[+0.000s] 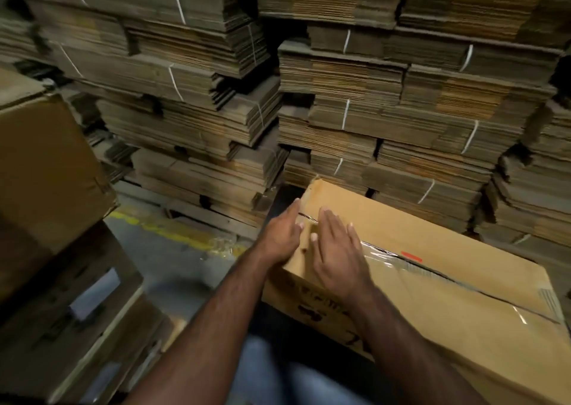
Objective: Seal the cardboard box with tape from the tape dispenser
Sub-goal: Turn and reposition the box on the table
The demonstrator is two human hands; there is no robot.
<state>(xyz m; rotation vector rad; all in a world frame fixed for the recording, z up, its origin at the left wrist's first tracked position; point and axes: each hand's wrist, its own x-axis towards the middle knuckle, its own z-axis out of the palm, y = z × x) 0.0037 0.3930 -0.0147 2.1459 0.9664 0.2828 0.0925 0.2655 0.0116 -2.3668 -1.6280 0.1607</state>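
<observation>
A long brown cardboard box [448,281] lies in front of me, its top flaps closed. Clear tape [411,265] runs along the centre seam, shiny and a little wrinkled, with a small red mark beside it. My right hand [336,250] lies flat on the top of the box near its far left end, fingers straight, over the seam. My left hand [282,234] presses with straight fingers against the left end face of the box at the top corner. No tape dispenser is in view.
Tall stacks of flattened, strapped cardboard [370,95] fill the background on wooden pallets. A large closed carton [46,172] stands at the left on a wooden pallet [77,312]. A yellow floor line [173,228] crosses the concrete. My jeans show at the bottom.
</observation>
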